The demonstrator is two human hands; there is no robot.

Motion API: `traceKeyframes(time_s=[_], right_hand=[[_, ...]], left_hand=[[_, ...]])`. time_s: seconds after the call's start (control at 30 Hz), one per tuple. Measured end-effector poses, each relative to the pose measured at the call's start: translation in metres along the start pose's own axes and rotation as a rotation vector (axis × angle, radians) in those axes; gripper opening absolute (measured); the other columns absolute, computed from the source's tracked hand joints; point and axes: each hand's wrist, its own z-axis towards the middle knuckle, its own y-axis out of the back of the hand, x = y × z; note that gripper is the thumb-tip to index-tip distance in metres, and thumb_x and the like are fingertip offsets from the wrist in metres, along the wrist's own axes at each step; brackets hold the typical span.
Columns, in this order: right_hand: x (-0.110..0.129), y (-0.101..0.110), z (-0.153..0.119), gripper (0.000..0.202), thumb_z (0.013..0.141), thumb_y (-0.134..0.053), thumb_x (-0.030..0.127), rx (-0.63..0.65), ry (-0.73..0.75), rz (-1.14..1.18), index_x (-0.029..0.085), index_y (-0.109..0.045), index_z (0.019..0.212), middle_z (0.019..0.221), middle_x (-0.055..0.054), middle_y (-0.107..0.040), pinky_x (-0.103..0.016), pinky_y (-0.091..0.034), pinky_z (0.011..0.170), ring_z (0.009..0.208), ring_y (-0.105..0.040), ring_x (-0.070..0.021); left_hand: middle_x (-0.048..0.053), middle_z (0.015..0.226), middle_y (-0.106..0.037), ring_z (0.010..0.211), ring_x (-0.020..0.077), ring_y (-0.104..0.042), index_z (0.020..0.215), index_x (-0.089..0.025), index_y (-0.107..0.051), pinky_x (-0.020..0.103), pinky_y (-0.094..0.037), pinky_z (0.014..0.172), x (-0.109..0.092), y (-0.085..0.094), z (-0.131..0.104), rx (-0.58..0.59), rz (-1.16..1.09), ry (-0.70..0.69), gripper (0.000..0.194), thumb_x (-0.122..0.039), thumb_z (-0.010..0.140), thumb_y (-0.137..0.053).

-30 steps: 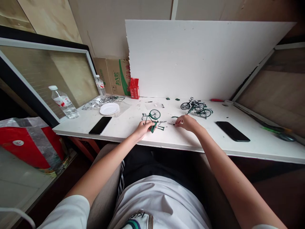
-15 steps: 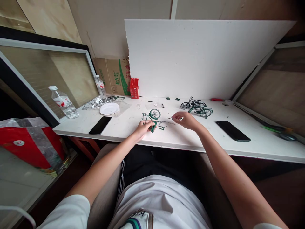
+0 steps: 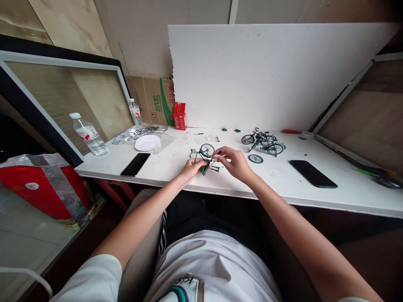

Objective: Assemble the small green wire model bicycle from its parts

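Note:
My left hand point(image 3: 190, 170) is closed round the lower frame of a small green model bicycle point(image 3: 204, 168) near the table's front edge. One spoked wheel point(image 3: 207, 150) is on it, pointing away from me. My right hand point(image 3: 231, 160) is pinched at the frame's right side; its fingertips hold a small thin dark piece, too small to make out well. A small green part point(image 3: 215, 168) lies just right of the frame. Beyond my right hand, a loose spoked wheel point(image 3: 255, 159) lies flat on the white table point(image 3: 176, 167).
Two assembled model bicycles point(image 3: 267, 143) stand at the back right. Black phones lie left point(image 3: 135, 165) and right point(image 3: 313, 173). A white plate point(image 3: 147, 143), two bottles point(image 3: 90, 135), a red box point(image 3: 180, 116) and a cardboard box point(image 3: 155, 100) are at the left and back.
My right hand has moved left to the bicycle frame, uncovering the loose wheel on the table. My left hand still holds the frame. The view has shifted slightly.

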Motion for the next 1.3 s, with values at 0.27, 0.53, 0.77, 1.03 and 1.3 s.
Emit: traceKeyframes(time_s=[0.27,0.53,0.77,1.03,1.3], right_hand=[[-0.0029,-0.0037,-0.0021,0.031,0.104,-0.062,0.052,0.017,0.046,-0.080,0.022,-0.071,0.107,0.095,-0.006,-0.078,-0.034,-0.063,0.078,0.087,-0.076,-0.0213],[-0.0023,-0.0054,-0.0027,0.025,0.104,-0.063,0.047,0.023,0.062,-0.107,0.024,-0.072,0.107,0.098,-0.006,-0.080,-0.033,-0.063,0.076,0.091,-0.077,-0.0220],[-0.0021,-0.0066,-0.0031,0.027,0.104,-0.062,0.049,0.027,0.051,-0.113,0.024,-0.072,0.108,0.101,-0.006,-0.080,-0.034,-0.063,0.077,0.095,-0.077,-0.0237],[0.0000,-0.0063,-0.0032,0.026,0.106,-0.059,0.047,0.055,0.043,-0.117,0.024,-0.071,0.108,0.103,-0.007,-0.080,-0.034,-0.062,0.076,0.093,-0.076,-0.0236],[0.0026,-0.0067,-0.0027,0.022,0.108,-0.056,0.039,0.083,0.097,-0.209,0.024,-0.071,0.111,0.105,-0.007,-0.080,-0.034,-0.060,0.077,0.094,-0.076,-0.0234]], left_hand=[[0.008,0.076,-0.072,0.066,0.0152,-0.060,0.075,-0.013,-0.073,0.028,-0.042,0.063,0.0005,0.0004,0.0009,0.017,0.011,-0.008,0.023,-0.035,0.072,-0.078],[0.009,0.076,-0.072,0.066,0.0149,-0.061,0.077,-0.013,-0.073,0.028,-0.042,0.062,0.0018,0.0015,0.0019,0.012,0.032,-0.006,0.022,-0.034,0.074,-0.077],[0.009,0.076,-0.072,0.068,0.0158,-0.062,0.077,-0.013,-0.074,0.028,-0.043,0.061,0.0017,0.0009,0.0016,0.010,0.014,-0.010,0.022,-0.034,0.073,-0.077],[0.009,0.076,-0.072,0.069,0.0161,-0.063,0.077,-0.012,-0.074,0.027,-0.044,0.062,0.0000,-0.0006,0.0006,0.000,0.009,-0.004,0.021,-0.033,0.073,-0.078],[0.008,0.074,-0.072,0.069,0.0158,-0.062,0.074,-0.013,-0.073,0.027,-0.043,0.062,-0.0026,-0.0014,-0.0020,0.010,0.019,-0.010,0.021,-0.033,0.073,-0.078]])
